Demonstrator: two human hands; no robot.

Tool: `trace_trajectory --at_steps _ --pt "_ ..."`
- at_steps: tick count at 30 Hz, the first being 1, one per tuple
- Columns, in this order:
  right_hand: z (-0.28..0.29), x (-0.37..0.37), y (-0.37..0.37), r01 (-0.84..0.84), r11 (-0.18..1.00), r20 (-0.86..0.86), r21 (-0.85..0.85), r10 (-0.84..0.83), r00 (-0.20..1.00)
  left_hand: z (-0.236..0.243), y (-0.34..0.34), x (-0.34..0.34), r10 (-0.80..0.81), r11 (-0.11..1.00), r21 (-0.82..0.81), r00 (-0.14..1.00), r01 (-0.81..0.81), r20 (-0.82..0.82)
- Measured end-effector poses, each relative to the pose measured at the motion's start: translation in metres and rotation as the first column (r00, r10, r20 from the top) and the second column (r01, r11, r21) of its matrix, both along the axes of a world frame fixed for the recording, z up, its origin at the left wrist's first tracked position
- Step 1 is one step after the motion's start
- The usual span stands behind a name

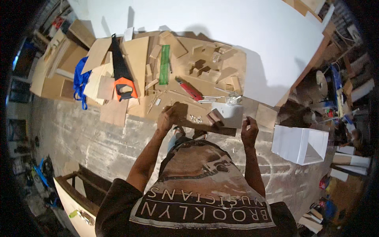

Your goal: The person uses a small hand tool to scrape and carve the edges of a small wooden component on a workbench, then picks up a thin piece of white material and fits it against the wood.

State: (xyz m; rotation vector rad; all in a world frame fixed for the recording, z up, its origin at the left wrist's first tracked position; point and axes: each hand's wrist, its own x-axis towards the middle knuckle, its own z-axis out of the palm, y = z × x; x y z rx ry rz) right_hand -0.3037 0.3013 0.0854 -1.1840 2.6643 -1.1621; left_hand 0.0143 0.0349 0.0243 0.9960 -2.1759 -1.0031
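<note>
My left hand point(166, 119) is at the near edge of the brown work board point(138, 112), its fingers bent together; anything in them is too small to make out. Off the board's near right corner, my right hand point(249, 133) has its fingertips drawn together, and whatever they may hold is hidden. Between the hands lie small pale bits point(196, 118), a small brown wooden block point(215, 117) and a white sheet point(231, 112). Beyond them is a red utility knife point(189, 89) beside thin pale sticks point(213, 98). A clear plastic bag point(234, 98) rests near the sheet.
A handsaw with an orange handle point(125, 89) lies on wood sheets at left, near a blue bag point(81, 81). A green strip point(164, 65) and small wood blocks point(205, 65) lie farther back. A white box point(300, 144) stands at right, a wooden drawer frame point(77, 197) at lower left.
</note>
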Motion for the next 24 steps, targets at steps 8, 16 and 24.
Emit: trace_trajectory --at_steps 8,16,24 --pt "0.000 0.007 -0.011 0.101 0.993 0.043 -0.069 -0.098 0.994 0.006 -0.018 -0.014 -0.145 0.974 -0.098 0.895 0.204 0.423" --pt "-0.008 -0.045 -0.084 0.029 0.997 -0.061 0.065 -0.025 0.998 -0.016 -0.017 -0.003 -0.206 0.941 -0.144 0.858 0.305 0.470" --pt "-0.016 -0.066 -0.103 -0.130 0.964 -0.083 0.232 0.152 0.985 0.001 0.000 -0.013 -0.099 0.980 -0.139 0.956 0.142 0.275"
